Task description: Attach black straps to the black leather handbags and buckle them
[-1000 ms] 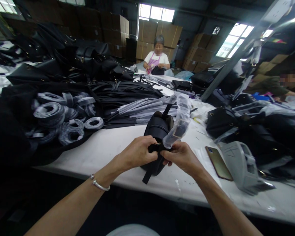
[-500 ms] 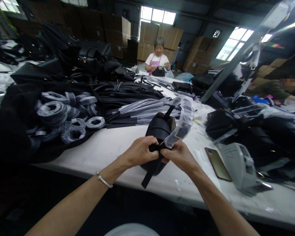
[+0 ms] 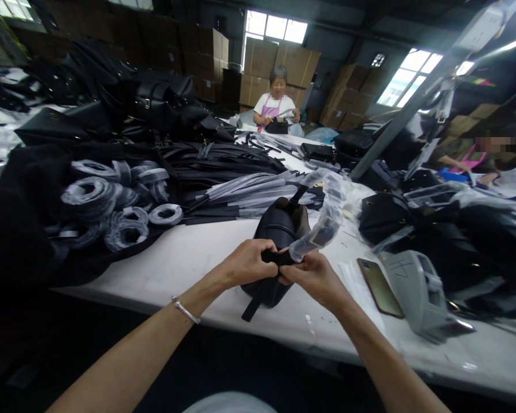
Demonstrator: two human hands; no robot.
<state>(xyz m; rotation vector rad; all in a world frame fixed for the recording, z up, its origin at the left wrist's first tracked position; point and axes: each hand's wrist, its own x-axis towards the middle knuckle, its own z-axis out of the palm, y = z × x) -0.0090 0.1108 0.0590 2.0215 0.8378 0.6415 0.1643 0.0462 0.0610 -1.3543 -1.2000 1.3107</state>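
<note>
Here the left hand [image 3: 249, 264] and right hand [image 3: 316, 278] pinch the strap [image 3: 285, 257] tight at the near end of the bag [image 3: 273, 225] on the table [image 3: 206, 246], tail [image 3: 253, 304] loose, any fastening hidden.

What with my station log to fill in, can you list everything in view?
Handbag: one, black, centre
Strap: one, black, between hands
Plastic-wrapped strap: one, greyish, beside handbag
Wrapped coils: several, grey, left
Straight straps: many, black and grey, beyond handbag
Piled bags: many, black, left and right
Phone: one, gold, right
Plastic device: one, pale grey, beside phone
Table: one, white, beneath
Post: one, grey, right
Boxes: many, brown, background
Windows: several, bright, background
Co-workers: two, pink aprons, far side and right
Bracelet: one, silver, left wrist
Left hand, right hand: bare, centre
</note>
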